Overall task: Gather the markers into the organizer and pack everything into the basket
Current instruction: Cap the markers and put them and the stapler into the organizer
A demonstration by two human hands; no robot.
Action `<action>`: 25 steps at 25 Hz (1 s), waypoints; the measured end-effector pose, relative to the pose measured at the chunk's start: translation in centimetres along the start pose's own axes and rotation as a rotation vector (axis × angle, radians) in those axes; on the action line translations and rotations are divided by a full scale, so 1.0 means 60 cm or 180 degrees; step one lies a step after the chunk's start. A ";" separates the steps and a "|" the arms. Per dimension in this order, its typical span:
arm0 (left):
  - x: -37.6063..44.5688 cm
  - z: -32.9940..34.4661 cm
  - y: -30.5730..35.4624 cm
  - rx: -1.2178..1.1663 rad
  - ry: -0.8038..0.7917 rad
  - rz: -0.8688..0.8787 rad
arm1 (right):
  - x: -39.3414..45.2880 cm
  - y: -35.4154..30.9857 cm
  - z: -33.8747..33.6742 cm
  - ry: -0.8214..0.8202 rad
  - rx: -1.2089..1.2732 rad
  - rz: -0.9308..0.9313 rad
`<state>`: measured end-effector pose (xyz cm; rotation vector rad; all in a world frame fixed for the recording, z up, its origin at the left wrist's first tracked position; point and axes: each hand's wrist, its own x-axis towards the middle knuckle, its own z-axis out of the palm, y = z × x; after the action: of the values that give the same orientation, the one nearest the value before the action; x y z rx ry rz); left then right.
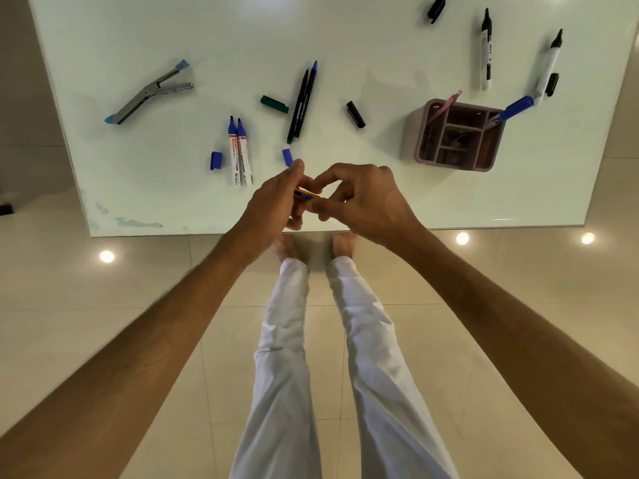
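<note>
My left hand (276,198) and my right hand (359,198) meet over the table's near edge, both pinching a small yellow-and-blue marker (307,194) that is mostly hidden by fingers. The pink organizer (413,140) stands at the right with a blue-capped pen (515,108) and a pink pen (446,105) in it. Two uncapped blue whiteboard markers (240,157) lie left of my hands. Two thin black pens (302,102) lie in the middle. Two uncapped black markers (486,50) (549,63) lie far right.
Loose caps lie about: blue caps (216,160) (287,157), a green cap (274,104), black caps (356,114) (436,8) (552,84). A grey stapler (148,93) lies at the left. The white table (103,46) ends just under my hands; no basket is in view.
</note>
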<state>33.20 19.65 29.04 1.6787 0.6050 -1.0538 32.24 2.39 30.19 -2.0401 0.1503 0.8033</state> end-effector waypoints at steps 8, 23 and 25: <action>-0.004 0.022 -0.017 -0.0197 0.0243 0.0030 | 0.002 -0.033 0.035 0.0264 -0.0728 0.0122; 0.039 -0.050 -0.039 -0.0523 0.0893 0.0045 | 0.001 0.066 -0.169 0.2525 -0.0548 0.0526; 0.036 -0.053 -0.050 -0.0511 0.0856 0.0059 | 0.000 0.075 -0.183 0.2537 -0.0551 0.0531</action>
<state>33.01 23.47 26.03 1.6922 0.8236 -0.7499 35.75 -8.87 31.12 -2.4346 0.7216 0.0524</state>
